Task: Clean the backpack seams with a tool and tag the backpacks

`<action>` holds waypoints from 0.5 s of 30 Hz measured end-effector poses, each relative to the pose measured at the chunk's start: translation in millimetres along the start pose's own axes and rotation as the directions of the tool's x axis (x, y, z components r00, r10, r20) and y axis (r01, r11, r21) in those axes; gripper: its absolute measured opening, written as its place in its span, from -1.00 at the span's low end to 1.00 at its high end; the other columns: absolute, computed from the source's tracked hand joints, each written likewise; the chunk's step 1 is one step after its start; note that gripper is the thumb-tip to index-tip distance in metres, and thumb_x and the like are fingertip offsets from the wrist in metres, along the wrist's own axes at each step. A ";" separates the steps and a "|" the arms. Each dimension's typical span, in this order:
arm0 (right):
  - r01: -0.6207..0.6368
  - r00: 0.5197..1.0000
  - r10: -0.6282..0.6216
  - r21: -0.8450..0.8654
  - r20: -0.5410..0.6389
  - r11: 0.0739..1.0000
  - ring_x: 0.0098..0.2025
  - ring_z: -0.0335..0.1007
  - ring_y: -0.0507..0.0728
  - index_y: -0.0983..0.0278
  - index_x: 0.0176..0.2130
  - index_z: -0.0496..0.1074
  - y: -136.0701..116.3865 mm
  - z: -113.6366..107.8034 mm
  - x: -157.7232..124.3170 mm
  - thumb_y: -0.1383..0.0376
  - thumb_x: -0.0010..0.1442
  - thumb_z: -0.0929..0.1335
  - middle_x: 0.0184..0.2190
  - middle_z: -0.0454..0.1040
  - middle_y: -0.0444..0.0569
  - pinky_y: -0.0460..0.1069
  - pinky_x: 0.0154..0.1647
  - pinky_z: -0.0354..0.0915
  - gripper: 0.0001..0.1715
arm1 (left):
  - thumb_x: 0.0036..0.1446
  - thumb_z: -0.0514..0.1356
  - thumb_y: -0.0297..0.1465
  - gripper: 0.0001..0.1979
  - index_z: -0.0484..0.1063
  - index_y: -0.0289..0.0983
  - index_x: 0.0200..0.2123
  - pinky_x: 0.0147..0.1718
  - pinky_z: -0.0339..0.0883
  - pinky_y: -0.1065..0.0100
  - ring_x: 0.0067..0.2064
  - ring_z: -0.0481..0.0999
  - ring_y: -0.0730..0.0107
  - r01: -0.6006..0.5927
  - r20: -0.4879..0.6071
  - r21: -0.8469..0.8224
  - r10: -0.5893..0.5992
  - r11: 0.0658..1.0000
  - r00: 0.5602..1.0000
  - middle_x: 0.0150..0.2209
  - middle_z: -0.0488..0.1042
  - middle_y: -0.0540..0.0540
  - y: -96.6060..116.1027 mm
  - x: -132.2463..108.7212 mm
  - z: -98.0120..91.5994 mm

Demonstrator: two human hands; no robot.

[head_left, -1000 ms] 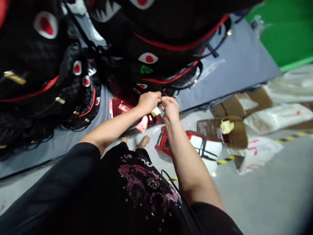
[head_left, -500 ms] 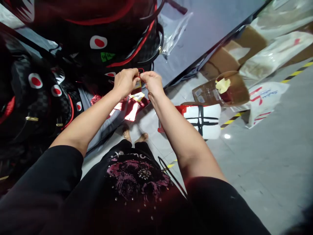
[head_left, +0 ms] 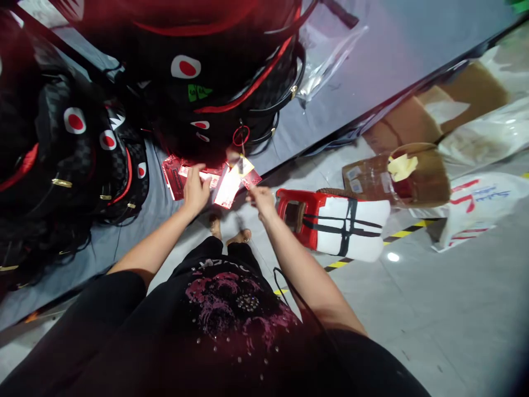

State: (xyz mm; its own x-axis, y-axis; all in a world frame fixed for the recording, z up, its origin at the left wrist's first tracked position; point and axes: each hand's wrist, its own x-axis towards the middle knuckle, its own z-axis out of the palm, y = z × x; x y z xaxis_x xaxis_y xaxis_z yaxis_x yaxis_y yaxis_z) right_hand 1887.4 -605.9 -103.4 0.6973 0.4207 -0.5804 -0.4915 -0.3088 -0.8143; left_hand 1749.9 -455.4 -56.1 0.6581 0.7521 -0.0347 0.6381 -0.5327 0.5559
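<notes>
My left hand (head_left: 196, 190) is over shiny red cards (head_left: 176, 176) on the table edge, its fingertips at the cards and its thumb apart. My right hand (head_left: 262, 201) has curled fingers beside the lower corner of the hang tags (head_left: 243, 168); whether it pinches anything is too small to tell. The tags hang below a red loop (head_left: 241, 135) on the front of a large black backpack (head_left: 152, 105) with red trim and red-and-white eye patches. A glaring, bright card (head_left: 227, 187) lies between my hands.
More black backpacks (head_left: 45, 138) stand at left on the grey-covered table (head_left: 397, 49). To the right on the floor are a red stool (head_left: 303, 220) with a white strapped cushion, an open cardboard box (head_left: 425, 171) and a white plastic bag (head_left: 487, 204). Yellow-black tape (head_left: 407, 231) crosses the floor.
My hands were together at the red loop and have separated, both moving down. The loop now hangs free with its tags, and my left hand has reached the red cards. The view has shifted.
</notes>
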 end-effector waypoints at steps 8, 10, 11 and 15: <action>-0.321 0.915 0.306 0.014 0.264 0.947 -0.67 0.10 -0.10 0.22 -0.50 0.19 60.4 48.5 0.7 0.15 0.16 0.40 -0.71 0.22 -0.30 -0.17 -0.62 0.09 -0.63 | 0.11 0.18 -0.50 -0.39 0.24 -0.25 0.26 0.18 0.16 -0.11 0.33 0.14 -0.11 -0.400 0.415 0.169 0.303 0.901 0.858 0.30 0.19 -0.33 -63.7 -51.8 32.6; -0.351 0.881 0.327 0.009 0.342 0.936 -0.68 0.08 -0.09 0.22 -0.50 0.19 64.5 43.6 -0.3 0.15 0.15 0.41 -0.72 0.21 -0.29 -0.17 -0.64 0.09 -0.63 | 0.16 0.14 -0.49 -0.58 0.41 -0.25 0.12 0.18 0.14 -0.11 0.28 0.24 -0.06 -0.511 0.404 0.122 0.428 0.851 0.808 0.19 0.38 -0.28 -62.3 -40.7 36.8; -0.364 0.858 0.336 -0.002 0.388 0.931 -0.67 0.10 -0.09 0.23 -0.50 0.21 67.4 36.6 -4.5 0.14 0.15 0.41 -0.71 0.23 -0.27 -0.16 -0.64 0.11 -0.64 | 0.20 0.11 -0.49 -0.67 0.47 -0.24 0.02 0.18 0.13 -0.10 0.22 0.33 0.00 -0.574 0.402 0.072 0.503 0.816 0.765 0.10 0.47 -0.24 -59.4 -37.3 38.1; -0.373 0.761 0.375 -0.116 0.530 0.920 -0.63 0.25 -0.01 0.29 -0.45 0.36 89.2 -10.0 -33.2 0.08 0.18 0.37 -0.63 0.38 -0.13 -0.12 -0.63 0.17 -0.66 | 0.27 0.03 -0.45 -0.76 0.51 -0.26 -0.20 0.04 0.31 0.13 -0.08 0.55 0.26 -0.741 0.389 -0.207 0.749 0.638 0.536 -0.19 0.60 -0.14 -36.2 -52.8 41.3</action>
State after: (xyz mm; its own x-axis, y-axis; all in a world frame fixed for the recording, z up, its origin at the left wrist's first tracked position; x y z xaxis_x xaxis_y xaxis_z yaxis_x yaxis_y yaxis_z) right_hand 1825.6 -656.0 -156.7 0.0693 0.6561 -0.7515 -0.6521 -0.5403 -0.5319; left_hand 1708.5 -491.8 -108.7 0.9864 -0.1467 0.0745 -0.1633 -0.8171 0.5529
